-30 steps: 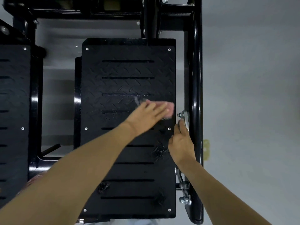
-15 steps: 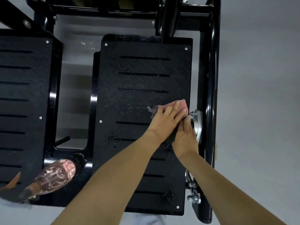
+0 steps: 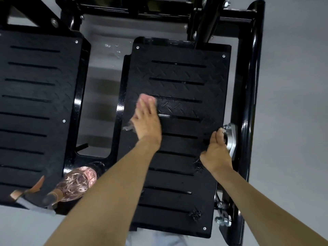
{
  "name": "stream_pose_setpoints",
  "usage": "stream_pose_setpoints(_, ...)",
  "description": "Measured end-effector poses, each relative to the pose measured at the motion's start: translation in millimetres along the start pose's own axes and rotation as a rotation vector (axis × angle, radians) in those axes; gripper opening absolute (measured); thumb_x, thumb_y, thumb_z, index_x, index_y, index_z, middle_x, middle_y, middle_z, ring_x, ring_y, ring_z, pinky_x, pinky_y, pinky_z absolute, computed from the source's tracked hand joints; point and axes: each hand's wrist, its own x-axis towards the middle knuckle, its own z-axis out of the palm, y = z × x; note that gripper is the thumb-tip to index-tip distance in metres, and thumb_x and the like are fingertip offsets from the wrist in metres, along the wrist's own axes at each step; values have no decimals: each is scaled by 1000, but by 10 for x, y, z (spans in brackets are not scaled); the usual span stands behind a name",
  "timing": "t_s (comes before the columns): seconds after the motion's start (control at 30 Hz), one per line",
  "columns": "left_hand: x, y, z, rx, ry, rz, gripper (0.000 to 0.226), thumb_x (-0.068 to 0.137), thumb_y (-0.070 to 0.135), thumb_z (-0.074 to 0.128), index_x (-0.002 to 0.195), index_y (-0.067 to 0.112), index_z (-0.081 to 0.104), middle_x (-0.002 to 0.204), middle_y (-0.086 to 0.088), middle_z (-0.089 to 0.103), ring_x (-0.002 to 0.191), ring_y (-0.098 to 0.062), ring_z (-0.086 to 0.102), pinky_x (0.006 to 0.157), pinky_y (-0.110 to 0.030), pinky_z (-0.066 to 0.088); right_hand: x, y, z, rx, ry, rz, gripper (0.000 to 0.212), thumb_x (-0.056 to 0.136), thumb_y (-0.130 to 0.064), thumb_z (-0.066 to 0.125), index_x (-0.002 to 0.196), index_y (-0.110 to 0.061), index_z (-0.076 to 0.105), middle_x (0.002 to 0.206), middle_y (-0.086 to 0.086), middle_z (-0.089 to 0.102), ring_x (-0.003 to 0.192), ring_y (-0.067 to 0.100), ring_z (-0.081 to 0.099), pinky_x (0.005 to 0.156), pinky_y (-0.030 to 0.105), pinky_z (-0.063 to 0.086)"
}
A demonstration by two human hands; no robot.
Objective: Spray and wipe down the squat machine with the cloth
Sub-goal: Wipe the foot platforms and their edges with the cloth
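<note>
A pink cloth (image 3: 144,99) lies flat on the right footplate (image 3: 186,82) of a black squat machine (image 3: 236,16), near the plate's left edge and about halfway up its length. The person's left hand (image 3: 147,121) presses it down with straight fingers held close together and the thumb out to the left; only the far end of the cloth shows beyond the fingertips. The hand and cloth are blurred. A pale wet smear (image 3: 128,128) sits just left of the wrist at the plate's edge, and the diamond tread right of the cloth shines.

The right hand (image 3: 215,151) rests on the right edge of the same plate, fingers straight and together, pointing away from the person, their tips just beside a silver bearing housing (image 3: 232,139). Glossy wet patches (image 3: 198,167) lie on the plate by that wrist and lower down near the corner.

A second slotted footplate (image 3: 35,107) sits to the left, apart from the first, with grey floor (image 3: 99,89) showing in the gap and a few droplets (image 3: 113,48) at its far end. A pink patterned spray bottle (image 3: 76,183) lies tilted at the near end of the gap, beside the left forearm. A glossy black tube (image 3: 249,86) runs along the right side, with bolts (image 3: 224,221) near its lower end.
</note>
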Motion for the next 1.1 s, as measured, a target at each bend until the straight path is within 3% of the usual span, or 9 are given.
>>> stream_pose_setpoints(0.1, -135, 286, 62, 86, 37, 313, 109, 80, 8, 65, 149, 9, -20, 157, -22, -12, 144, -37, 10, 111, -47, 32, 12, 11, -19, -65, -9, -5, 82, 90, -13, 52, 151, -1, -2, 158, 6, -22, 147, 23, 14, 110, 37, 36)
stream_pose_setpoints(0.23, -131, 135, 106, 281, 87, 649, 92, 90, 15, 53, 150, 14, -17, 158, -16, -12, 131, -33, 26, 106, -43, 32, 13, -9, 2, -97, 0, 10, 84, 89, -13, 54, 151, -1, -1, 158, 7, -21, 146, 26, 17, 110, 38, 37)
stream_pose_setpoints(0.5, 111, -675, 107, 124, 50, 117, 96, 85, 1, 55, 151, 14, -14, 158, -14, -1, 122, -29, 38, 90, -36, 46, 15, -36, 41, -113, 14, 25, 84, 89, -12, 55, 151, 1, -1, 158, 9, -21, 147, 26, 15, 110, 39, 36)
stream_pose_setpoints(0.67, -8, -525, 187, -227, -7, -250, 80, 91, 2, 49, 153, 10, -1, 157, -17, 10, 125, -34, 35, 92, -40, 45, 26, -19, 13, -127, -3, 13, 84, 89, -14, 54, 150, 1, -2, 157, 9, -23, 145, 25, 21, 107, 39, 40)
stream_pose_setpoints(0.77, -258, -219, 194, -208, 14, -132, 79, 89, -3, 45, 152, 8, -1, 158, -20, 5, 133, -36, 29, 102, -43, 41, 10, 1, 7, -184, -14, 9, 86, 90, -14, 54, 150, -1, -5, 156, 8, -25, 139, 26, 34, 101, 36, 46)
stream_pose_setpoints(0.87, -520, 83, 272, -62, 28, 304, 93, 81, -2, 54, 151, 9, -7, 157, -19, 1, 135, -34, 22, 109, -45, 35, -10, 6, -2, -286, -5, -7, 90, 90, -18, 56, 150, -2, -9, 155, 10, -26, 140, 24, 31, 87, 27, 50)
stream_pose_setpoints(0.97, -567, 97, 341, 171, 13, 683, 91, 87, 7, 56, 150, 2, -10, 157, -23, -5, 131, -37, 25, 106, -47, 35, -26, 4, -15, -328, -7, -22, 94, 89, -22, 59, 149, -1, -11, 155, 12, -26, 144, 24, 23, 99, 32, 47)
stream_pose_setpoints(1.03, -433, -86, 353, 213, 149, 680, 82, 88, 8, 54, 152, 5, 4, 158, -20, 8, 124, -35, 36, 99, -45, 40, -26, 4, -27, -335, -7, -21, 95, 89, -23, 59, 149, -1, -10, 155, 13, -25, 144, 24, 23, 102, 32, 45)
stream_pose_setpoints(1.1, -319, -366, 303, 163, 163, 459, 79, 84, 1, 46, 153, 11, 9, 158, -15, 14, 122, -33, 41, 97, -43, 41, -29, 3, -27, -332, -7, -23, 95, 89, -24, 60, 149, -1, -10, 155, 13, -25, 143, 24, 24, 99, 32, 48)
